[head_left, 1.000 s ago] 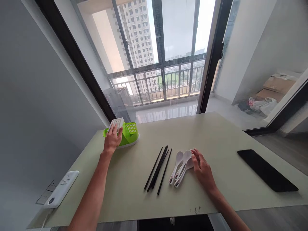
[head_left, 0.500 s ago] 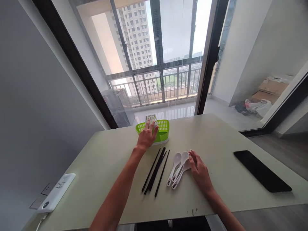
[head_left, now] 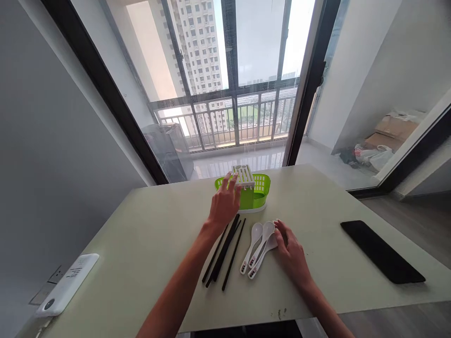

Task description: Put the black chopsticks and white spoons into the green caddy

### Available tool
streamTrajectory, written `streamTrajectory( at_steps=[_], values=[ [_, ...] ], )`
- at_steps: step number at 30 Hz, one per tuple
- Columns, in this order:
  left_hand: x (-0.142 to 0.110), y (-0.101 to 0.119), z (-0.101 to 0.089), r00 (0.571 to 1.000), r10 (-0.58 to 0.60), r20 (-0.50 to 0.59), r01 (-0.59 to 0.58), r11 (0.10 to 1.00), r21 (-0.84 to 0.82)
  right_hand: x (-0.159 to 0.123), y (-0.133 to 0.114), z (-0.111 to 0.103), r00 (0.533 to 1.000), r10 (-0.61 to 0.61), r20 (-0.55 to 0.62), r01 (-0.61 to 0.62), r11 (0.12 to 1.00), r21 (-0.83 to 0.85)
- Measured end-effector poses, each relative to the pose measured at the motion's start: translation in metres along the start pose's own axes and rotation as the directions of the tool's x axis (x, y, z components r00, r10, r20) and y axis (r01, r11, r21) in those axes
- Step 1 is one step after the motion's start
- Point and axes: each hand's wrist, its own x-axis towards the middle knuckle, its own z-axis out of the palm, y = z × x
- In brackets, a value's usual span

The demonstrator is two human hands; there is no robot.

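Note:
My left hand [head_left: 224,205] is at the left front of a green utensil caddy [head_left: 247,199] with a white slotted top [head_left: 244,175] and a white base. Its fingers are spread along the caddy's side; whether they touch it is hard to tell. Below that hand lie several black chopsticks [head_left: 225,253], loosely side by side. Three white spoons [head_left: 261,244] rest to their right, overlapping, handles toward me. My right hand [head_left: 291,249] lies on the table by the spoon bowls, its fingers loosely extended and partly covering the lowest bowl.
A black flat pad [head_left: 382,251] lies on the table's right side. On the left edge is a white power strip-like device [head_left: 68,284] with a cable. Behind the table [head_left: 158,234] stand glass sliding doors; bags and cardboard [head_left: 391,134] lie beyond at right.
The caddy has shifted to the right across the table, and my left hand has moved right with it. My right hand and the spoons stay about where they were.

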Motion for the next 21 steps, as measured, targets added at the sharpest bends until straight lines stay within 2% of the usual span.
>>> streamTrajectory(
  at_steps=[3,5,7,8,13,16,21],
  values=[
    [-0.019,-0.025,-0.002,0.971,-0.064,-0.231,0.035,0.991,-0.129,0.000,-0.002,-0.001,1.000,0.013,-0.003,-0.013,1.000,0.011],
    [-0.036,-0.046,0.000,0.944,-0.202,-0.262,0.148,0.966,-0.210,0.000,-0.003,-0.001,1.000,0.024,-0.003,-0.024,1.000,0.003],
    [-0.055,-0.066,0.005,0.930,-0.343,-0.136,0.308,0.925,-0.224,0.000,-0.004,-0.001,1.000,0.028,-0.004,-0.028,1.000,-0.008],
    [-0.065,-0.075,0.008,0.929,-0.363,-0.072,0.340,0.915,-0.217,0.000,-0.004,-0.001,1.000,0.026,-0.004,-0.026,1.000,-0.011],
    [-0.107,-0.098,0.025,0.934,-0.311,0.174,0.341,0.922,-0.183,-0.001,-0.004,0.000,1.000,0.008,-0.019,-0.008,1.000,-0.012],
    [-0.120,-0.100,0.031,0.925,-0.292,0.243,0.335,0.928,-0.161,0.000,-0.003,0.000,1.000,0.005,-0.028,-0.005,1.000,-0.010],
    [-0.129,-0.098,0.033,0.929,-0.237,0.284,0.284,0.949,-0.138,0.000,-0.003,0.000,0.999,0.035,-0.012,-0.035,0.999,-0.038]
  ],
)
